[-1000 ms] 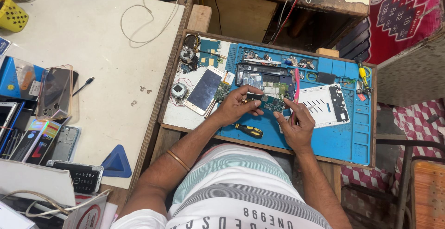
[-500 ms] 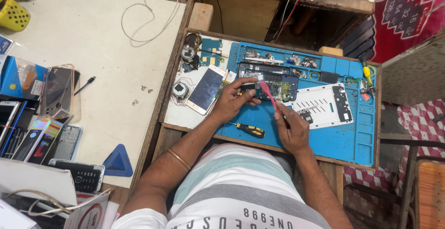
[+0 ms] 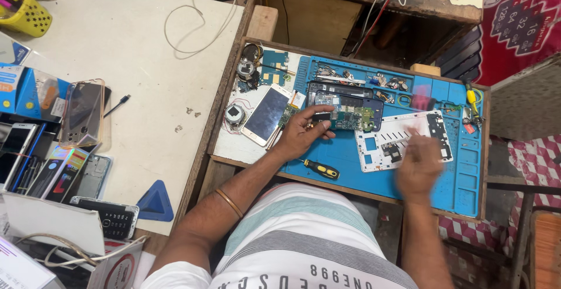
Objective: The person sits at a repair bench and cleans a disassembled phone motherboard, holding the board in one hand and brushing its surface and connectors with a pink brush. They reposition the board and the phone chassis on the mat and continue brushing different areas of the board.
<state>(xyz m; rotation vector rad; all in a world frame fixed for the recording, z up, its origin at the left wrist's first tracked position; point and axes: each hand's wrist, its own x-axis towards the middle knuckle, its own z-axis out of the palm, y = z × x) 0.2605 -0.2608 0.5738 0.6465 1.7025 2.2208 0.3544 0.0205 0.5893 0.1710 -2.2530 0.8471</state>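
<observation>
Circuit board [image 3: 349, 118] lies just beyond left hand [image 3: 301, 136] fingertips' grip.

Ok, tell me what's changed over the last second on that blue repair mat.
The right hand has pulled back from the opened phone and moved right, over the white phone frame; it is motion-blurred, so whether it holds the thin tool seen earlier cannot be told. The left hand stays on the phone's circuit board. The yellow-and-black screwdriver, the loose phone screen and the blue mat have not moved.
</observation>
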